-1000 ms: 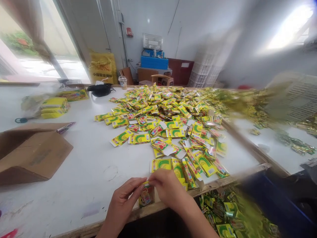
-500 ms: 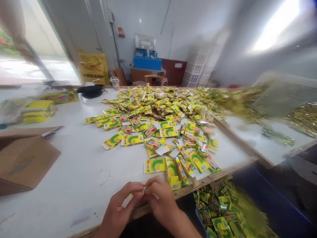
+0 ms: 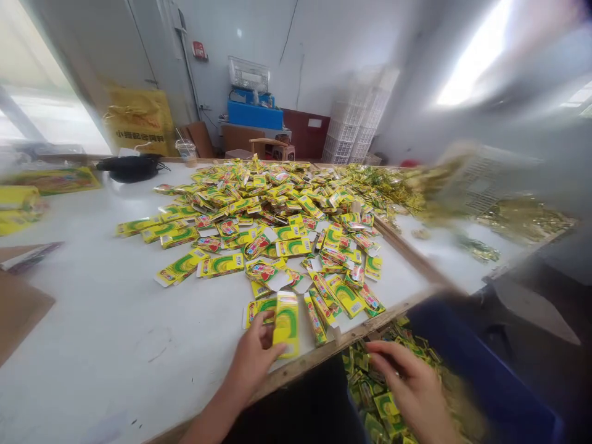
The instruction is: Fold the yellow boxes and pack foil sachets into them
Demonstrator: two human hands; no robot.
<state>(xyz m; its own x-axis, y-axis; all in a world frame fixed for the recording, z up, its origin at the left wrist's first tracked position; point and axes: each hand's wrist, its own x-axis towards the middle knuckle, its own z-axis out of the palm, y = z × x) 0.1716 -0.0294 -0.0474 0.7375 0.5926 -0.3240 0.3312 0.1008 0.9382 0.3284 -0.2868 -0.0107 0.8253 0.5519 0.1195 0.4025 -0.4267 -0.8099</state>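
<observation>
My left hand (image 3: pixel 253 356) grips an upright yellow-and-green small carton (image 3: pixel 286 323) at the near edge of the white table (image 3: pixel 111 320). My right hand (image 3: pixel 409 385) reaches down off the table's edge into a blue bin (image 3: pixel 485 376) holding several yellow-green sachets (image 3: pixel 374 407); its fingers are curled over them, and whether they hold one is unclear. A large heap of flat yellow-green cartons (image 3: pixel 277 216) covers the table's middle and far side, just beyond my left hand.
A cardboard box (image 3: pixel 18 305) lies at the left edge. Yellow packs (image 3: pixel 16 206) and a black object (image 3: pixel 127 168) sit at the far left. A second table (image 3: pixel 457 246) with gold-green sachets stands right. Stacked white crates (image 3: pixel 356 126) are by the wall.
Both hands were together folding a carton at the table's edge. Now the left hand alone holds it upright and the right hand has dropped into the bin. The view has swung right.
</observation>
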